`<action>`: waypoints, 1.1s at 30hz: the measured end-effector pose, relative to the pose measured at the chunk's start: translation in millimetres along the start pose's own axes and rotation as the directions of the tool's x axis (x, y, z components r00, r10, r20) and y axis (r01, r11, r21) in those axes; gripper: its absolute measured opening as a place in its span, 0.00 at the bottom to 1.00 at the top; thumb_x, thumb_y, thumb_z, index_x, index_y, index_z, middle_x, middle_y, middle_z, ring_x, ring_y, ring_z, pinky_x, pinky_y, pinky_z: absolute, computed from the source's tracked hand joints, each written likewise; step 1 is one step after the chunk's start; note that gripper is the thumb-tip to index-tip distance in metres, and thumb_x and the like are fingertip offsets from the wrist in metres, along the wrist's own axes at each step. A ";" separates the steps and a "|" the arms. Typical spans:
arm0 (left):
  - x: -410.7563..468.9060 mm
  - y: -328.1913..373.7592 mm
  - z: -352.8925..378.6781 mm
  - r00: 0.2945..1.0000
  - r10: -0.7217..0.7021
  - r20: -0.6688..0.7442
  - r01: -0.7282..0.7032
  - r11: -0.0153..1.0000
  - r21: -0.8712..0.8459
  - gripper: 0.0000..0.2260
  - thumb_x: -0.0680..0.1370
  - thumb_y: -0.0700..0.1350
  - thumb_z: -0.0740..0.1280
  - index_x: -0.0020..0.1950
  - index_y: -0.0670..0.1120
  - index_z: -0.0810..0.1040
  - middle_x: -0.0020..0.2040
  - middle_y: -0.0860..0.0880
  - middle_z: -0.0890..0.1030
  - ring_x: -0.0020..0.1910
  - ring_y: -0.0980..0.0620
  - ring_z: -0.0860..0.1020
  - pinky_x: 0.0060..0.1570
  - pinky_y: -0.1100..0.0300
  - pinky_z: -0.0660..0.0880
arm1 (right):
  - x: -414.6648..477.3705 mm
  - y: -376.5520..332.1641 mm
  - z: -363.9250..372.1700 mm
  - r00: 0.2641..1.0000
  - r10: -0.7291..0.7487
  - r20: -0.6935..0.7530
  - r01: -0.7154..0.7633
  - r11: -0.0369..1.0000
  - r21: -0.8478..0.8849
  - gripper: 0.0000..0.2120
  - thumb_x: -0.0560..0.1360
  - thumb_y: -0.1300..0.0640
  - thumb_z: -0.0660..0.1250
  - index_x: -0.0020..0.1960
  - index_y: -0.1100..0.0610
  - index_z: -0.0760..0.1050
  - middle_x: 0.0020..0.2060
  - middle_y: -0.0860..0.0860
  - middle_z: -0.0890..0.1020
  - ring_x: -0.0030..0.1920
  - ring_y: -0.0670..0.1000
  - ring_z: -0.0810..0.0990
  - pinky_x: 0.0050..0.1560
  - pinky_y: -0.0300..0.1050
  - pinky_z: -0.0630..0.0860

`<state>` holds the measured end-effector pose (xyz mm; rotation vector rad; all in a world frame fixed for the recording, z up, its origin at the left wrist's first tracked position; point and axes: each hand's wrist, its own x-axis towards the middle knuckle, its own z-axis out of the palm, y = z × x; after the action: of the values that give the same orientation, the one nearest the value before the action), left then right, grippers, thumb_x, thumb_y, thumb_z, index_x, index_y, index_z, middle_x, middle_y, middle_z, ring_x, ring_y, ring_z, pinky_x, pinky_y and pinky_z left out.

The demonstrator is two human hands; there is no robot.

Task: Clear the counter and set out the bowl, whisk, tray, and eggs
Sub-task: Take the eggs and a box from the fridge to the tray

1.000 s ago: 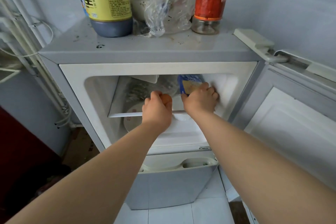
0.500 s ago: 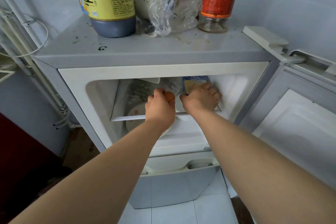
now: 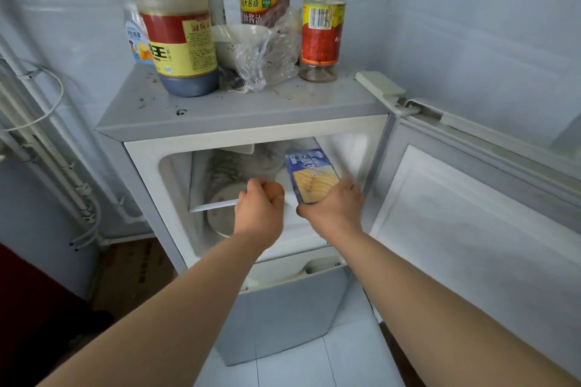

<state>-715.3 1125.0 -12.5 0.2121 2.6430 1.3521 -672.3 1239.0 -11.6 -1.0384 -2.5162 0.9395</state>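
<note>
Fridge run, imo, fetching eggs. The left hand (image 3: 259, 214) is curled round what looks like a brown egg (image 3: 273, 192) at the mouth of the fridge (image 3: 251, 110) top compartment. The right hand (image 3: 333, 210) grips a blue/yellow packet (image 3: 312, 176) just beside it. Can't tell if the packet's going in or out. Next: sort the packet w/o squeezing the egg, then carry the egg out gently.

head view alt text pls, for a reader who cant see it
Two bare hands reach into the open top compartment of a grey fridge: the right hand grips a blue-and-yellow packet, the left hand curls around what looks like a brown egg. Sauce bottles stand on top.
</note>
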 end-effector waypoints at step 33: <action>-236.7 176.0 28.9 0.988 0.135 -0.074 -0.139 0.989 -0.051 0.19 0.79 0.47 0.61 0.69 0.44 0.65 0.60 0.42 0.74 0.54 0.42 0.75 0.57 0.47 0.75 | -105.1 99.6 -322.3 0.996 -0.061 -0.063 0.041 0.960 -0.277 0.36 0.59 0.39 0.72 0.55 0.58 0.62 0.55 0.54 0.79 0.56 0.57 0.78 0.56 0.48 0.74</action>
<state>-469.2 1202.5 133.3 0.3512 2.6874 1.4996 -396.8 1368.8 167.7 -1.0556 -2.6516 0.5358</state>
